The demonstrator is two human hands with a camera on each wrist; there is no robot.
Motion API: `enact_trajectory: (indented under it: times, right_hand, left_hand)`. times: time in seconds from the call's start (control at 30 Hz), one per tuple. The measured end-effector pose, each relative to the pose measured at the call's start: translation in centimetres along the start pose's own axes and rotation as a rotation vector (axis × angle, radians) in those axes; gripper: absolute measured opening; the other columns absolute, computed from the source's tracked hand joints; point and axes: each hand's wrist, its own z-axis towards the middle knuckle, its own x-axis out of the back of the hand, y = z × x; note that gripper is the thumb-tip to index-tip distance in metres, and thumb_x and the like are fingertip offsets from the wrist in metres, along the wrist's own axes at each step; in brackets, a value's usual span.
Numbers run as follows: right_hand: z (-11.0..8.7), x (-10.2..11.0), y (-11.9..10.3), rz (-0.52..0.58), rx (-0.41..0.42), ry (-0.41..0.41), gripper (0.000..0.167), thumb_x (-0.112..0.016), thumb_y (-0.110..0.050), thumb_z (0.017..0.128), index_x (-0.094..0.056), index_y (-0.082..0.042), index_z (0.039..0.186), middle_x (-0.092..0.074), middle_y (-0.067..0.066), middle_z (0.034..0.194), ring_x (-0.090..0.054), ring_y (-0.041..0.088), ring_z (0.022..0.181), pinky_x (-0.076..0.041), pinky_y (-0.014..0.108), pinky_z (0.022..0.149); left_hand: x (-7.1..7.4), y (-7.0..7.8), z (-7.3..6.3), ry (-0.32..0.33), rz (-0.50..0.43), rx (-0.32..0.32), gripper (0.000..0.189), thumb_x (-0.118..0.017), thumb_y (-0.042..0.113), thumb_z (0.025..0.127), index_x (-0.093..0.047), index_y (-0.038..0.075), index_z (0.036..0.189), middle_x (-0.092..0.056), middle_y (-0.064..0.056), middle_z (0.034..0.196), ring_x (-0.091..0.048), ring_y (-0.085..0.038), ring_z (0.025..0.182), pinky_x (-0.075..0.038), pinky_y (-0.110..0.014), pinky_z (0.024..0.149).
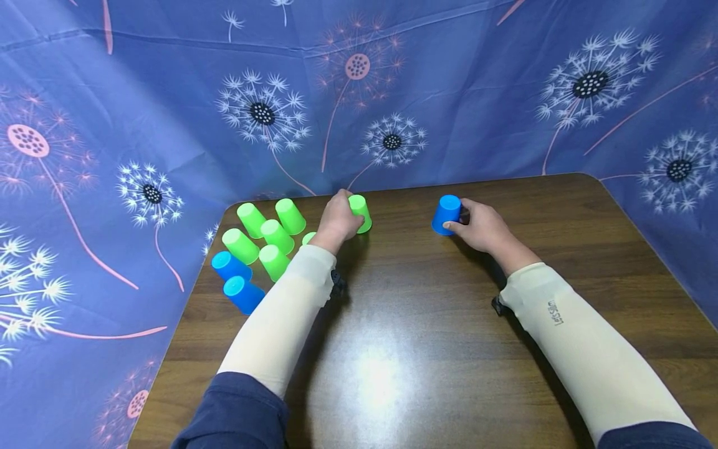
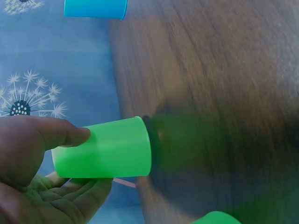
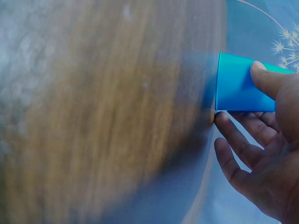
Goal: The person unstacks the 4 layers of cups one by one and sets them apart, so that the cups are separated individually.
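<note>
In the head view my left hand (image 1: 339, 219) grips an upside-down green cup (image 1: 361, 214) near the table's back edge. The left wrist view shows the thumb on one side of that green cup (image 2: 105, 150) and the fingers on the other. Farther right, my right hand (image 1: 483, 227) holds an upside-down blue cup (image 1: 446, 215). In the right wrist view, the thumb lies against the blue cup (image 3: 240, 88) with fingers along its opposite side. The lower fingers of that hand are spread apart.
Left of my left hand stand several more green cups (image 1: 241, 246) and two blue cups (image 1: 244, 294), all upside down. One green cup (image 1: 308, 238) is partly hidden by my left hand. The brown wooden table (image 1: 426, 337) ends at a blue dandelion-patterned cloth (image 1: 482, 93).
</note>
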Motion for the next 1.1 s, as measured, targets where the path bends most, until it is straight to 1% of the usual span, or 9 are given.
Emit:
enact_trajectory:
  times: [0.17,0.27,0.33,0.43,0.6,0.73,0.87,0.97,1.1]
  right_hand:
    - [0.2,-0.1,0.1,-0.003,0.0,0.004,0.078,-0.067,-0.045,0.103,-0.038,0.002,0.157,-0.059,0.028,0.137,-0.056,0.047,0.126,-0.045,0.068,0.105]
    - [0.2,-0.2,0.1,-0.001,0.003,0.005,0.078,-0.068,-0.045,0.102,-0.037,0.002,0.158,-0.06,0.028,0.137,-0.057,0.047,0.126,-0.045,0.068,0.104]
    - [0.3,-0.3,0.2,0.002,0.005,0.003,0.08,-0.067,-0.046,0.102,-0.036,0.002,0.158,-0.059,0.028,0.137,-0.056,0.047,0.126,-0.045,0.069,0.104]
    - [0.3,-0.3,0.3,0.002,0.008,0.001,0.081,-0.067,-0.046,0.102,-0.036,0.002,0.159,-0.059,0.028,0.137,-0.056,0.047,0.126,-0.045,0.069,0.104]
    - [0.3,-0.3,0.3,-0.001,0.009,0.008,0.079,-0.067,-0.045,0.103,-0.036,0.002,0.159,-0.059,0.029,0.137,-0.056,0.048,0.126,-0.045,0.069,0.104]
    - [0.2,-0.1,0.4,-0.002,0.008,0.01,0.081,-0.067,-0.045,0.102,-0.035,0.004,0.159,-0.059,0.029,0.137,-0.056,0.048,0.126,-0.045,0.069,0.104]
    - [0.2,-0.2,0.4,-0.005,0.009,0.008,0.082,-0.067,-0.047,0.102,-0.036,0.004,0.158,-0.059,0.029,0.136,-0.056,0.048,0.125,-0.045,0.069,0.103]
    - [0.3,-0.2,0.4,-0.007,0.011,0.008,0.082,-0.067,-0.048,0.102,-0.037,0.004,0.158,-0.059,0.029,0.136,-0.056,0.048,0.125,-0.045,0.069,0.103]
    - [0.3,-0.2,0.3,-0.006,0.012,0.009,0.083,-0.067,-0.049,0.102,-0.037,0.004,0.158,-0.059,0.029,0.135,-0.057,0.048,0.125,-0.045,0.069,0.103]
  left_hand:
    - [0.5,0.0,-0.1,-0.019,0.073,0.01,0.056,-0.077,0.015,0.089,-0.05,0.002,0.136,-0.062,-0.015,0.124,-0.061,-0.03,0.114,-0.052,-0.039,0.1]
    - [1.0,-0.1,-0.1,-0.035,0.094,0.01,0.055,-0.078,0.015,0.088,-0.05,0.002,0.134,-0.062,-0.015,0.124,-0.061,-0.031,0.114,-0.052,-0.039,0.101]
    - [1.5,-0.3,-0.1,-0.05,0.092,0.015,0.055,-0.077,0.016,0.089,-0.049,0.002,0.134,-0.062,-0.015,0.124,-0.061,-0.031,0.115,-0.052,-0.04,0.1]
    - [2.4,-0.6,0.0,-0.077,0.066,0.038,0.056,-0.076,0.018,0.092,-0.048,0.003,0.137,-0.06,-0.015,0.127,-0.06,-0.032,0.117,-0.053,-0.041,0.099]
    - [3.8,-2.0,0.0,-0.104,0.02,0.076,0.056,-0.074,0.02,0.096,-0.045,0.004,0.142,-0.057,-0.016,0.133,-0.058,-0.033,0.123,-0.054,-0.044,0.097]
    - [4.5,-3.2,0.1,-0.094,0.017,0.104,0.06,-0.074,0.021,0.097,-0.045,0.003,0.145,-0.054,-0.017,0.142,-0.054,-0.033,0.13,-0.053,-0.043,0.1]
    - [4.9,-4.3,0.2,-0.073,0.004,0.132,0.065,-0.073,0.02,0.095,-0.043,0.002,0.149,-0.05,-0.017,0.15,-0.051,-0.032,0.135,-0.051,-0.043,0.102]
    - [5.1,-5.0,0.2,-0.062,0.002,0.151,0.069,-0.073,0.019,0.094,-0.04,0.0,0.151,-0.048,-0.017,0.152,-0.05,-0.033,0.137,-0.05,-0.043,0.104]
    - [5.2,-5.5,0.0,-0.052,0.004,0.168,0.07,-0.074,0.018,0.093,-0.039,-0.001,0.151,-0.05,-0.019,0.15,-0.05,-0.035,0.138,-0.048,-0.044,0.109]
